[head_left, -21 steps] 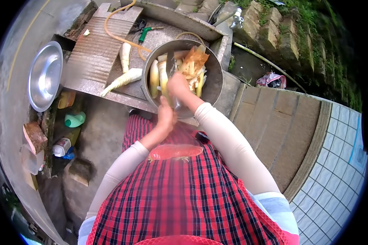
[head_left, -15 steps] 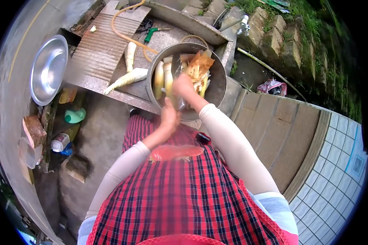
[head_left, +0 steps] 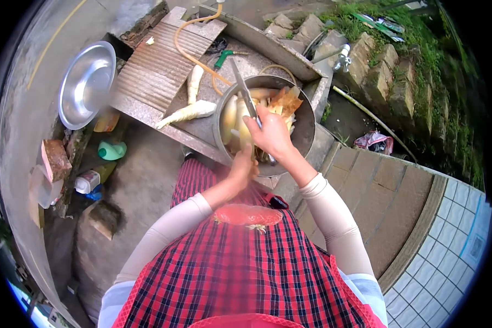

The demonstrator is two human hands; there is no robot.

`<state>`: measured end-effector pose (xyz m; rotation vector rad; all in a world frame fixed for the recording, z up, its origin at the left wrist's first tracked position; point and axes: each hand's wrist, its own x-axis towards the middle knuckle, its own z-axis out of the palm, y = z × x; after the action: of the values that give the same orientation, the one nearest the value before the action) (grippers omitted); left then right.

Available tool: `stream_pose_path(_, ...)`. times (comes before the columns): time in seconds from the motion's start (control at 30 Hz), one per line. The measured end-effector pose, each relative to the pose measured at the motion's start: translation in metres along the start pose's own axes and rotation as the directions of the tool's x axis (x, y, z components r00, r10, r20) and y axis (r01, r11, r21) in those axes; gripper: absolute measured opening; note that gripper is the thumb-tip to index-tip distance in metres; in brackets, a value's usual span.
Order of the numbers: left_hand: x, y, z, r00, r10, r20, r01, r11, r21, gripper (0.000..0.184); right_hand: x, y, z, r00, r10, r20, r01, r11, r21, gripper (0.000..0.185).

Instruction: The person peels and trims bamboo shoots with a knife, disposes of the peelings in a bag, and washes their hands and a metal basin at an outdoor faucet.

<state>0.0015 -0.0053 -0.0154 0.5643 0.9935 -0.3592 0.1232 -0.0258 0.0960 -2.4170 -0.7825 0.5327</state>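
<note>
- Pot point(head_left: 308, 134), metal, round: my landmark, standing at the near edge of a stone slab point(head_left: 200, 129).
- Knife point(head_left: 245, 92), long-bladed: over the pot, tip reaching past its far left rim.
- Right hand point(head_left: 272, 133): above the pot, fingers closed round the knife's grip.
- Pale stalk point(head_left: 244, 121), slightly blurred: inside the pot's left half, near end towards the near rim.
- Left hand point(head_left: 242, 167): at the pot's near rim, fingers curled about the stalk's near end, as far as I can see; the fingertips are partly hidden.
- Handling, stalk: I judge it firm, fairly light, probably slick if wet, liable to snap where thin; best hold is the thick near end, fingers below the blade's path.
- Handling, knife: I judge it stiff and light; the grip alone is safe to hold.
- Also in the pot: brown sheath point(head_left: 290, 104), right half; second stalk point(head_left: 230, 120), against the left wall.
- Edges: the pot's rim rings both blade and stalk; two peeled shoots point(head_left: 190, 113) lie left of the pot, a green nozzle point(head_left: 222, 58) beyond it.
- Room: I find most on the pot's right, over the paving point(head_left: 366, 186); on its left, the shoots and hose point(head_left: 180, 39) narrow the swing.
</note>
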Motion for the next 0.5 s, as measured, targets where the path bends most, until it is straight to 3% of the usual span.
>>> stream_pose_path(0.13, -0.001, 0.003, -0.001, 0.999, -0.018, 0.048, 0.012, 0.992, 0.122, 0.022, 0.035, -0.053, 0.043, 0.955, -0.277, 0.11, 0.273, 0.961, 0.053, 0.041)
stream_pose_path(0.17, -0.002, 0.005, -0.001, 0.998, -0.026, 0.059, 0.017, 0.99, 0.141, 0.019, 0.045, -0.065, 0.055, 0.932, -0.253, 0.26, 0.243, 0.968, 0.068, 0.052)
stream_pose_path(0.2, -0.007, 0.011, -0.003, 0.992, -0.046, 0.115, 0.029, 0.989, 0.142, 0.018, 0.058, -0.075, 0.075, 0.915, -0.265, 0.304, 0.271, 0.962, 0.024, 0.054)
stream_pose_path(0.27, 0.006, -0.004, -0.01, 0.96, 0.103, 0.259, -0.169, 0.955, 0.245, 0.018, 0.08, -0.089, 0.117, 0.88, -0.259, 0.397, 0.264, 0.964, 0.043, 0.059)
stream_pose_path(0.3, -0.001, -0.001, -0.008, 0.919, 0.286, 0.27, -0.348, 0.911, 0.22, 0.017, 0.091, -0.095, 0.137, 0.874, -0.246, 0.42, 0.265, 0.964, 0.014, 0.06)
stream_pose_path(0.33, -0.001, 0.0, -0.016, 0.903, 0.279, 0.328, -0.361, 0.906, 0.223, 0.021, 0.102, -0.099, 0.158, 0.865, -0.231, 0.444, 0.266, 0.964, -0.017, 0.061)
stream_pose_path(0.43, 0.006, -0.007, -0.04, 0.871, 0.09, 0.482, -0.236, 0.939, 0.25, 0.035, 0.131, -0.095, 0.23, 0.907, -0.283, 0.311, 0.318, 0.946, -0.066, 0.063)
stream_pose_path(0.47, 0.032, -0.032, -0.045, 0.873, 0.119, 0.473, -0.221, 0.961, 0.165, 0.038, 0.138, -0.091, 0.251, 0.92, -0.293, 0.26, 0.324, 0.942, -0.083, 0.063)
stream_pose_path(0.5, 0.032, -0.025, -0.061, 0.728, 0.24, 0.642, -0.561, 0.748, 0.356, 0.038, 0.144, -0.085, 0.272, 0.914, -0.364, 0.18, 0.38, 0.922, -0.069, 0.052)
